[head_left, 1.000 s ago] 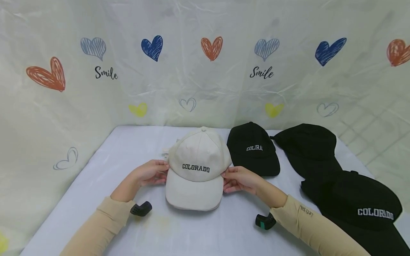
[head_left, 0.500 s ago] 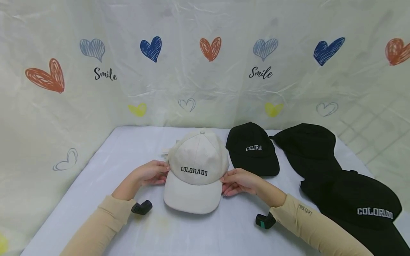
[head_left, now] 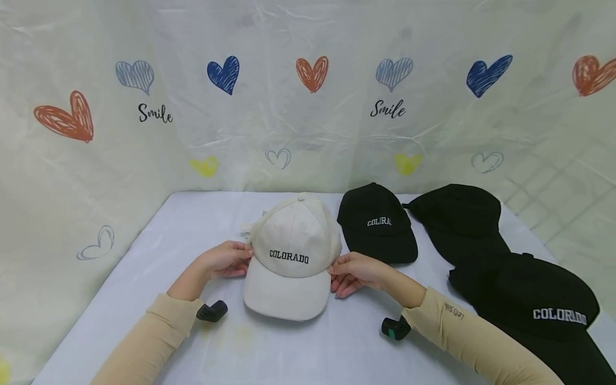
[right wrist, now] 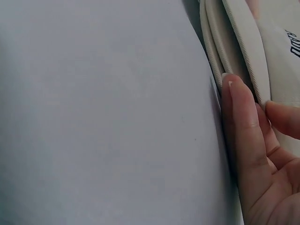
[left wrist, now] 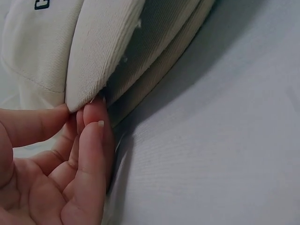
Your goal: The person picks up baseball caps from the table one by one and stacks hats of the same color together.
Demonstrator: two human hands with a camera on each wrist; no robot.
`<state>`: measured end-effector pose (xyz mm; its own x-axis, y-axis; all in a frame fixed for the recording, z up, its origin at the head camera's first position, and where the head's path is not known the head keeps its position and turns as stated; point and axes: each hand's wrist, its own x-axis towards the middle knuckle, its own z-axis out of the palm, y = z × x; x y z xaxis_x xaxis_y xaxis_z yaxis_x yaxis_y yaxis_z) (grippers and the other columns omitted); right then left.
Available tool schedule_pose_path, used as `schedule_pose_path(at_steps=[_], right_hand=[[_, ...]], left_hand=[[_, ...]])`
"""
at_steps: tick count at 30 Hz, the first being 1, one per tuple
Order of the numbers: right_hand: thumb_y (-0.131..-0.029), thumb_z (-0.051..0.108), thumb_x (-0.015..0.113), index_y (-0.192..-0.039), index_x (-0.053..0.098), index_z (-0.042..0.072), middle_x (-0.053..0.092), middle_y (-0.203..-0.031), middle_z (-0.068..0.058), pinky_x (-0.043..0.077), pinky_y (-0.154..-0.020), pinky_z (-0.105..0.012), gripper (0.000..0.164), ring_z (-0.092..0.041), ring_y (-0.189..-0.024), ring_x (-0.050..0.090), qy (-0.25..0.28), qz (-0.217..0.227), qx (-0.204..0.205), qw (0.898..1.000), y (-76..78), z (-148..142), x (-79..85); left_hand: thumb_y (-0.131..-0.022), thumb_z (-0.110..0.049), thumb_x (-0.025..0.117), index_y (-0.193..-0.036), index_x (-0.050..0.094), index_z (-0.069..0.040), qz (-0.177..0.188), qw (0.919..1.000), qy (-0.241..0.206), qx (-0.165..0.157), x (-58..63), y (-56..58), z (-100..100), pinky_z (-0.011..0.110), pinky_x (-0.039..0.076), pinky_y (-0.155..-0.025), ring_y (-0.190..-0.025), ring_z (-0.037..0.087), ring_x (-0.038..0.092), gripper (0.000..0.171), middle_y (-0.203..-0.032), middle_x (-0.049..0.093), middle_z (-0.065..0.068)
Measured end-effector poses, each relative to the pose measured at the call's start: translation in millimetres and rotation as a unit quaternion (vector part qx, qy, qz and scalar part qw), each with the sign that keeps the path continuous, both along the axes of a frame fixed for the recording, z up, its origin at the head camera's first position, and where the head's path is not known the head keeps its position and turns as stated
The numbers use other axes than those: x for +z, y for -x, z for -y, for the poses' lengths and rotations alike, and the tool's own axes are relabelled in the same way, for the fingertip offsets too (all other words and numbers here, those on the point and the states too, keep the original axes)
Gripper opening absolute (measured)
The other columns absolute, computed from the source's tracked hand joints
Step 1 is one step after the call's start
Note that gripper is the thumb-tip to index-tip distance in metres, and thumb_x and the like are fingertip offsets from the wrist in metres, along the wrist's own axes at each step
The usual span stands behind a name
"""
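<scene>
so the cream COLORADO cap (head_left: pixel 294 238) is sitting right in the centre of the head view, brim pointing down the frame, with a hand on each side of it. The left hand (head_left: pixel 228 260) has the brim corner on the left of the frame pinched between thumb and fingers, and the right hand (head_left: pixel 354 274) is doing the same at the corner on the right, its other fingers along the brim's side edge. Both wrist views show more cream brim edges (left wrist: pixel 164 65) layered under the top one, so there's a stack there, but I can't tell exactly how many

over at the right of the frame there are three black caps: one (head_left: pixel 377 235) just beside the cream one near the back of the white table (head_left: pixel 337 353), one (head_left: pixel 462 214) farther right, and a big one (head_left: pixel 534 305) lower right with its brim cut off by the frame edge. Those last two overlap in the view

rest of it: beige sleeves (head_left: pixel 149 331), a small black device (head_left: pixel 396 328) by each cuff, and a pale backdrop (head_left: pixel 337 128) across the top with hearts and "Smile" printed on it
</scene>
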<state>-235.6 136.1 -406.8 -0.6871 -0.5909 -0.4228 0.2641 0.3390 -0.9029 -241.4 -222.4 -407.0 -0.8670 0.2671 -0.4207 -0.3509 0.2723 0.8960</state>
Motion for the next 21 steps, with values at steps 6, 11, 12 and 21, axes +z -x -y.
schedule_pose_path(at_steps=[6,11,12,21], right_hand=[[-0.105,0.015,0.057,-0.094,0.065,0.000,0.070,-0.083,-0.011,0.061,-0.065,-0.029,0.020,-0.017,-0.068,0.070,-0.009,-0.017,-0.006,1.000,-0.3,-3,-2.2],[-0.105,0.014,0.057,-0.101,0.065,-0.006,0.071,-0.088,-0.013,0.061,-0.070,-0.032,0.022,-0.019,-0.072,0.070,-0.009,-0.053,-0.002,0.999,-1.0,-12,1.9],[-0.105,0.014,0.057,-0.102,0.065,-0.007,0.071,-0.089,-0.014,0.061,-0.071,-0.032,0.022,-0.020,-0.073,0.070,-0.007,-0.061,-0.001,0.998,-0.9,-15,3.6],[-0.103,0.013,0.062,-0.111,0.060,-0.014,0.070,-0.090,-0.012,0.061,-0.077,-0.036,0.028,-0.021,-0.078,0.069,-0.001,-0.145,-0.038,0.989,-6.3,-32,23.6]], left_hand=[[-0.105,-0.013,0.057,-0.122,0.060,0.004,-0.031,0.9993,0.013,0.015,-6.9,-2.8,0,0.021,0.055,-0.065,-0.073,0.011,0.060,0.024,-0.093,0.062,0.006],[-0.103,-0.015,0.062,-0.119,0.060,0.001,-0.056,0.9970,0.034,0.043,-4.5,-8.2,-2,0.023,0.056,-0.064,-0.073,0.012,0.062,0.022,-0.094,0.065,0.007],[-0.102,-0.015,0.063,-0.118,0.061,0.000,-0.064,0.9960,0.041,0.047,-1.6,-9.5,-2,0.024,0.056,-0.065,-0.074,0.013,0.063,0.022,-0.095,0.065,0.008],[-0.103,-0.015,0.062,-0.118,0.063,0.002,-0.177,0.9769,0.091,0.078,26.9,-21.7,-4,0.030,0.055,-0.074,-0.082,0.016,0.065,0.022,-0.099,0.068,0.014]])
